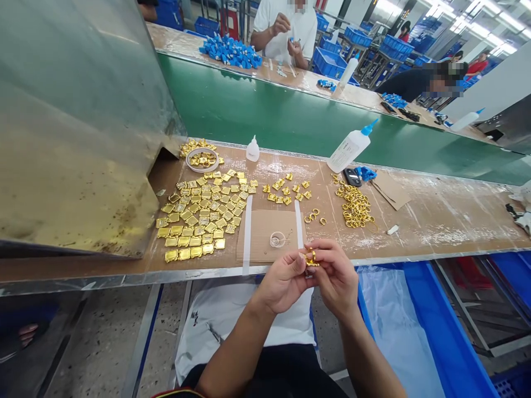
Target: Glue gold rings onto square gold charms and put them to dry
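In front of the bench edge, my left hand (283, 283) and my right hand (339, 279) meet, both closed on one small gold ring piece (312, 260). A loop stands up from its flat part, and my fingers cover much of it. Just beyond lies a cardboard pad (265, 224) bearing a small clear cup (277, 239). Several loose gold rings (315, 212) lie to the right of the pad, near a larger ring pile (355, 207). Rows of flat gold plates (203, 207) spread to the left. Behind the pad sits a group of gold pieces (286, 189).
A small white dropper bottle (253, 149) and a large blue-tipped bottle (350, 149) stand toward the back. A tape roll (202, 160) encircles gold pieces. A metal housing (83, 121) blocks the left. Across the green belt (249, 105), a person handles small parts.
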`<action>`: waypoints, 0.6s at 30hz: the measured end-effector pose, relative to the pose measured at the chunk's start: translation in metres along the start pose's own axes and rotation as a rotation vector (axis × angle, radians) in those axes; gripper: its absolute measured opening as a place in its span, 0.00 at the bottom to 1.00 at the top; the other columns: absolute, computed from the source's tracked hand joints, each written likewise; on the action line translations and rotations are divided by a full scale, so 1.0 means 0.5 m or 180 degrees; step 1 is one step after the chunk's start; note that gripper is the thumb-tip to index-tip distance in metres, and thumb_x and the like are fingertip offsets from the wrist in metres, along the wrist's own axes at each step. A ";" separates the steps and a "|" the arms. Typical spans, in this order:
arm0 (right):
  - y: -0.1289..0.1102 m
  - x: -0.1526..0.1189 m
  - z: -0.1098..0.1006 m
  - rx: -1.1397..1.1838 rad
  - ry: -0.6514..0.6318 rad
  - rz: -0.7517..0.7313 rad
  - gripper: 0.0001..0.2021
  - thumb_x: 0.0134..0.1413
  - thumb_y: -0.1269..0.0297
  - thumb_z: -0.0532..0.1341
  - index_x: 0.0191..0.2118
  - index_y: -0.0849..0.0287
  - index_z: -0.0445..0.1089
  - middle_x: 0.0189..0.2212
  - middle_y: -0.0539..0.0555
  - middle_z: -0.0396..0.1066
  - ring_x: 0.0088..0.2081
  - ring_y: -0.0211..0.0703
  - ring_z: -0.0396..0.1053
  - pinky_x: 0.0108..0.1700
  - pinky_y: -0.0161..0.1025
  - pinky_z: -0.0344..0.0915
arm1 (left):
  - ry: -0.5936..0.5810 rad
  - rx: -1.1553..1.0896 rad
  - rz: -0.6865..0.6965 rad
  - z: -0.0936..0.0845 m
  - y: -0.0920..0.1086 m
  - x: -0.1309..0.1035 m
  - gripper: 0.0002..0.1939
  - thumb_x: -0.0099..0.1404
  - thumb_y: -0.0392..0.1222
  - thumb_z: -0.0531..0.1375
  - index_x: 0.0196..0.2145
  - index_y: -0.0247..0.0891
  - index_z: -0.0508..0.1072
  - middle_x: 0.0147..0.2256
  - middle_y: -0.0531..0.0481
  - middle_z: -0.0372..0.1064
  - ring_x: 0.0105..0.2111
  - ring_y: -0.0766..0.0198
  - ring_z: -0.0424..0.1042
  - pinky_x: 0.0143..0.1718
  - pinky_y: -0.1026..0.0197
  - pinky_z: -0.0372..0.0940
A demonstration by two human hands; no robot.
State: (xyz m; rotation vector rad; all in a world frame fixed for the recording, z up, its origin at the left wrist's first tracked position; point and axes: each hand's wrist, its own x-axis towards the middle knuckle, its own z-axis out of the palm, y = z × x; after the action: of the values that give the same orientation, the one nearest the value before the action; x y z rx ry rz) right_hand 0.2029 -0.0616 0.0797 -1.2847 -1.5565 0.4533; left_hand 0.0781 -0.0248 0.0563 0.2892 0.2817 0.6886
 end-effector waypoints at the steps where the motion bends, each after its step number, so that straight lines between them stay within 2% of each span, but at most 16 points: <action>1: 0.001 -0.003 0.002 -0.0061 0.0044 -0.0034 0.06 0.66 0.66 0.62 0.40 0.49 0.76 0.42 0.55 0.77 0.43 0.49 0.76 0.45 0.47 0.74 | -0.0007 -0.0057 -0.0080 -0.002 -0.001 0.000 0.27 0.47 0.59 0.78 0.33 0.33 0.80 0.32 0.47 0.72 0.35 0.64 0.72 0.42 0.61 0.70; 7: 0.002 -0.013 0.008 -0.0343 0.0147 -0.0187 0.09 0.69 0.64 0.58 0.38 0.49 0.75 0.39 0.55 0.77 0.39 0.49 0.75 0.40 0.46 0.73 | 0.0000 0.0052 -0.0123 -0.009 0.006 -0.001 0.26 0.45 0.57 0.79 0.31 0.32 0.80 0.30 0.50 0.71 0.32 0.66 0.71 0.38 0.62 0.70; 13: 0.007 -0.010 0.020 -0.0345 0.0358 -0.0487 0.08 0.68 0.69 0.61 0.41 0.48 0.75 0.42 0.54 0.73 0.43 0.47 0.75 0.44 0.47 0.75 | 0.0002 0.0408 0.0323 -0.007 0.017 -0.002 0.26 0.47 0.59 0.77 0.32 0.33 0.81 0.29 0.50 0.71 0.31 0.66 0.70 0.37 0.63 0.68; 18: 0.018 -0.009 0.033 -0.0014 0.0584 -0.0584 0.05 0.66 0.68 0.64 0.40 0.50 0.75 0.43 0.53 0.70 0.43 0.44 0.73 0.40 0.42 0.74 | -0.0184 0.0560 0.0657 -0.014 0.014 0.001 0.23 0.50 0.56 0.77 0.35 0.36 0.82 0.29 0.51 0.72 0.31 0.67 0.71 0.38 0.64 0.67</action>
State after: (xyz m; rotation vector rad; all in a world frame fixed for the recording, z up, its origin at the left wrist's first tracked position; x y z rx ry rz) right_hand 0.1930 -0.0574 0.0637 -1.1410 -1.5036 0.2096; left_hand 0.0720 -0.0179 0.0524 0.5103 0.2596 0.8589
